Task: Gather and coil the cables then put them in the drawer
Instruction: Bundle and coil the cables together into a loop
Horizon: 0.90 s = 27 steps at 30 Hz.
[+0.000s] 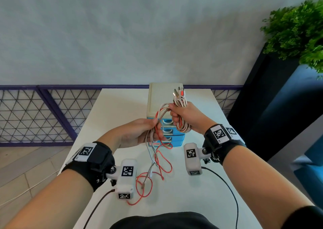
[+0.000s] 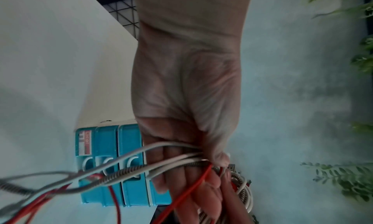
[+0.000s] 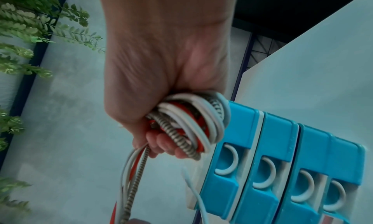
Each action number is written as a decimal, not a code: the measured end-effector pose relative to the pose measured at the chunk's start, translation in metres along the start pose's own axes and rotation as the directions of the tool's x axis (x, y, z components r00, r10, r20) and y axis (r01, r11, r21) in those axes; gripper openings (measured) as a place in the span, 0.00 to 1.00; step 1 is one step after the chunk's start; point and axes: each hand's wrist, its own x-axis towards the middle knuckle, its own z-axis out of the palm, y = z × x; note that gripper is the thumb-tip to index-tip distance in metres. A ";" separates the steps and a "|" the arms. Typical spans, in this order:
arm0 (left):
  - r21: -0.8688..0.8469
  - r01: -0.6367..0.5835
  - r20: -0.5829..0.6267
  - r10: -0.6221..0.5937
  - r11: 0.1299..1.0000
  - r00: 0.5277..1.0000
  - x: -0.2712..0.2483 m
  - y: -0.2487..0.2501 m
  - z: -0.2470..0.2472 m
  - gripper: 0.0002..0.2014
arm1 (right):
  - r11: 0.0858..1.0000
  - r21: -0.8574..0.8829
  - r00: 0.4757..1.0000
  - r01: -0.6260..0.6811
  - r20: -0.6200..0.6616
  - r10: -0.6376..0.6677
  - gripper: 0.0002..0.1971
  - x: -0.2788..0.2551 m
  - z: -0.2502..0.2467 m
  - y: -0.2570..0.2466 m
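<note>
My right hand (image 1: 181, 117) grips a coiled bundle of white, red and braided cables (image 1: 181, 125), whose plugs (image 1: 179, 92) stick up above the fist; the coil (image 3: 189, 120) shows wrapped in the fingers in the right wrist view. My left hand (image 1: 148, 131) pinches the loose strands (image 2: 141, 168) between thumb and fingers just left of the right hand. The free tails (image 1: 157, 166) hang down and lie in red loops on the white table (image 1: 201, 193). Behind the hands stands a small drawer unit (image 1: 162, 97) with blue drawers (image 3: 272, 163), all pushed in.
A green plant (image 1: 297, 29) on a dark stand rises at the right. A purple mesh railing (image 1: 43, 113) runs behind the table. Black wires (image 1: 232, 193) from the wrist cameras trail over the near table edge.
</note>
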 end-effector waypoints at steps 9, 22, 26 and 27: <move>0.193 0.062 0.006 -0.064 0.979 0.998 -0.009 0.012 0.007 0.18 | 0.999 0.050 0.997 0.007 -0.083 -0.003 0.11 0.002 0.005 0.012; 0.857 -0.036 -0.231 0.447 0.513 0.864 0.006 0.009 0.053 0.18 | 0.978 0.191 0.996 -0.080 -0.033 0.087 0.49 0.001 0.020 0.007; 0.959 0.105 -0.223 0.475 0.262 0.851 0.010 0.014 0.064 0.17 | 0.972 0.203 0.993 -0.122 0.025 0.119 0.41 0.001 0.021 0.002; 0.965 0.133 -0.226 0.464 0.224 0.857 0.010 0.016 0.067 0.17 | 0.973 0.194 0.992 -0.122 0.038 0.117 0.37 0.000 0.021 0.001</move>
